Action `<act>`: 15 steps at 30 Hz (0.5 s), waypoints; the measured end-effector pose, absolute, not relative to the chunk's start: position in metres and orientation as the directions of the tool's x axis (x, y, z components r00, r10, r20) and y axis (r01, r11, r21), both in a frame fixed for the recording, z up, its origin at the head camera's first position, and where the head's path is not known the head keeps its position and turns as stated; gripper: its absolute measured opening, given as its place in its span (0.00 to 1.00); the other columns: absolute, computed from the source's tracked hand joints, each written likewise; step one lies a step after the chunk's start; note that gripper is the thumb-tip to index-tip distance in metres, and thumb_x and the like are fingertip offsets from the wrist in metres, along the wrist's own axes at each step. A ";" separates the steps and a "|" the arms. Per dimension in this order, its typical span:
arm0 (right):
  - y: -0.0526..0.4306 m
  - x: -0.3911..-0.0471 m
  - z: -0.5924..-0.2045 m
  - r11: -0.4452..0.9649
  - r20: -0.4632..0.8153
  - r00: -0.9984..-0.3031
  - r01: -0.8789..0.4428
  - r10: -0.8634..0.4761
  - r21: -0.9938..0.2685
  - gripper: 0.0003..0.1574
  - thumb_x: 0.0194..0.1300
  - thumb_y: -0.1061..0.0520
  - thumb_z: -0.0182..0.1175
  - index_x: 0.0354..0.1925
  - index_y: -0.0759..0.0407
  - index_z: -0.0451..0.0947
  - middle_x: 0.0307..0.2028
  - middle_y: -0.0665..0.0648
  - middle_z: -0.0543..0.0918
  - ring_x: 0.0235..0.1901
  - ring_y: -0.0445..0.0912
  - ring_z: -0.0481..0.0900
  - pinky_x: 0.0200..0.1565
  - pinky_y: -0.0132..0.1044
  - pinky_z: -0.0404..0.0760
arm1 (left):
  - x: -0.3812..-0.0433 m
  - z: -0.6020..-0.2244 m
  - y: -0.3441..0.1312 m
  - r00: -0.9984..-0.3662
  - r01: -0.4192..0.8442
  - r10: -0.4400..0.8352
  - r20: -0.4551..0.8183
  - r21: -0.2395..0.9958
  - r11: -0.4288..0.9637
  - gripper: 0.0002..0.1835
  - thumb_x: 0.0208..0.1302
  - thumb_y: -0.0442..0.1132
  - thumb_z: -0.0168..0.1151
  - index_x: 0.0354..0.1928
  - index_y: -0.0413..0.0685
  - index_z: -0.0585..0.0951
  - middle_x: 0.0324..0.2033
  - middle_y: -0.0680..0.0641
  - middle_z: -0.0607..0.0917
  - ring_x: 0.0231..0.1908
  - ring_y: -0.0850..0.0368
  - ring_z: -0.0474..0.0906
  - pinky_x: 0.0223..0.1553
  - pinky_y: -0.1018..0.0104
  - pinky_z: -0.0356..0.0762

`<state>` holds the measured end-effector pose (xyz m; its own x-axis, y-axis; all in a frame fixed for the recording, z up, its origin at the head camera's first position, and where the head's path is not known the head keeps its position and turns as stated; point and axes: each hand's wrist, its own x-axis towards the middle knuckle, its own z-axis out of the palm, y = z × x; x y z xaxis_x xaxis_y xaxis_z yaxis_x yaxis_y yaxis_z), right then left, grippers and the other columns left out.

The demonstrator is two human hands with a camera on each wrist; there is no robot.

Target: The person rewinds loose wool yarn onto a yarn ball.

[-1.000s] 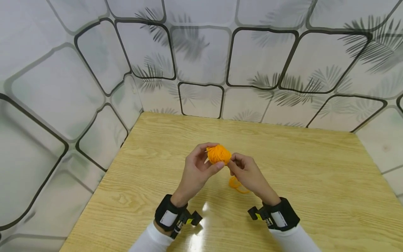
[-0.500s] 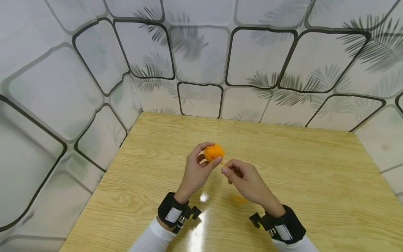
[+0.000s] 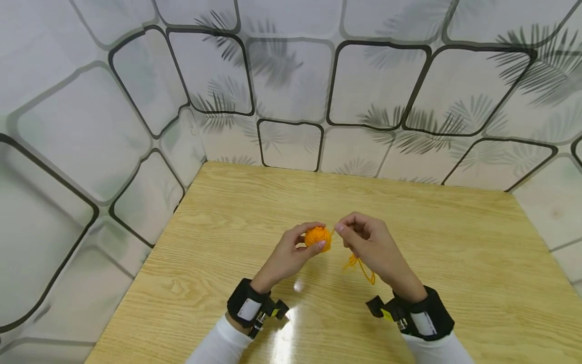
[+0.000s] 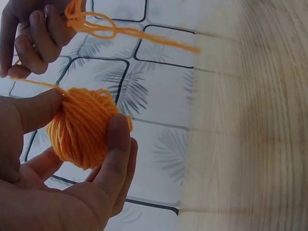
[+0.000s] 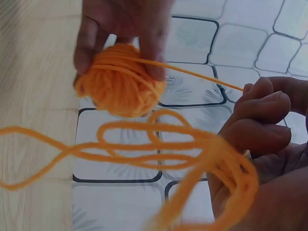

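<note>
An orange ball of yarn is in my left hand, held between the thumb and the fingers above the table. My right hand, to the right of the ball, pinches a strand of the yarn between thumb and fingertips. That strand runs taut from the ball to the pinch. Loose loops of orange yarn dangle beneath the right hand; in the right wrist view they hang close beside its curled fingers. In the left wrist view the ball shows many wound turns, with the left thumb pressing near where the strand leaves.
A light wood-grain table lies under both hands. Behind it and on the left stand walls covered with patterned sheeting, printed with dark rounded outlines and leaves. Each wrist wears a black strap with a small camera.
My right hand has drawn away from the ball to the right and up, stretching the strand. The ball in my left hand has dipped slightly, and the loose loops show below the right hand.
</note>
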<state>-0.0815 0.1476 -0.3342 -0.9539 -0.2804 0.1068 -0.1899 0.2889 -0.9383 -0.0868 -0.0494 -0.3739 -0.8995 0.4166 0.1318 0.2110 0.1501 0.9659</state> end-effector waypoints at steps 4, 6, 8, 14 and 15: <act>0.150 -0.087 -0.334 0.219 0.086 -0.964 -0.144 -0.253 -0.965 0.21 0.65 0.44 0.54 0.39 0.61 0.73 0.22 0.63 0.67 0.17 0.49 0.61 0.15 0.37 0.61 | -0.090 -0.387 -0.050 -0.882 0.186 0.455 0.122 0.978 0.098 0.20 0.65 0.42 0.55 0.59 0.53 0.71 0.50 0.48 0.74 0.44 0.50 0.73 0.39 0.60 0.77; 0.151 -0.091 -0.335 0.190 0.076 -0.971 -0.121 -0.228 -0.974 0.22 0.64 0.44 0.54 0.39 0.62 0.73 0.22 0.63 0.67 0.17 0.49 0.62 0.16 0.36 0.61 | -0.091 -0.393 -0.050 -0.869 0.162 0.481 0.116 0.985 0.056 0.20 0.65 0.43 0.56 0.58 0.56 0.72 0.51 0.49 0.74 0.44 0.50 0.73 0.40 0.59 0.76; 0.151 -0.094 -0.338 0.167 0.066 -0.976 -0.102 -0.207 -0.981 0.22 0.64 0.44 0.55 0.40 0.63 0.72 0.23 0.63 0.68 0.17 0.48 0.63 0.16 0.36 0.63 | -0.091 -0.397 -0.049 -0.850 0.139 0.514 0.118 0.990 0.003 0.20 0.64 0.43 0.56 0.58 0.56 0.72 0.51 0.48 0.74 0.46 0.49 0.73 0.42 0.57 0.76; 0.148 -0.104 -0.355 0.143 0.028 -0.976 -0.060 -0.218 -0.988 0.23 0.65 0.44 0.55 0.41 0.64 0.72 0.24 0.63 0.69 0.17 0.46 0.63 0.17 0.35 0.62 | -0.086 -0.395 -0.048 -0.812 0.113 0.557 0.175 0.983 -0.144 0.26 0.57 0.37 0.63 0.58 0.50 0.70 0.55 0.44 0.70 0.50 0.46 0.71 0.48 0.55 0.74; 0.148 -0.105 -0.359 0.145 0.017 -0.975 -0.050 -0.223 -0.988 0.23 0.64 0.44 0.55 0.41 0.64 0.72 0.24 0.62 0.68 0.17 0.46 0.63 0.17 0.35 0.62 | -0.085 -0.394 -0.047 -0.812 0.116 0.553 0.187 0.980 -0.162 0.27 0.56 0.35 0.64 0.58 0.49 0.69 0.55 0.44 0.69 0.51 0.45 0.71 0.48 0.55 0.74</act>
<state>-0.1052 0.1478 -0.3590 -0.9747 -0.2231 0.0165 -0.0499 0.1449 -0.9882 -0.0853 -0.0474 -0.3939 -0.8119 0.5528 0.1874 0.1157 -0.1622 0.9799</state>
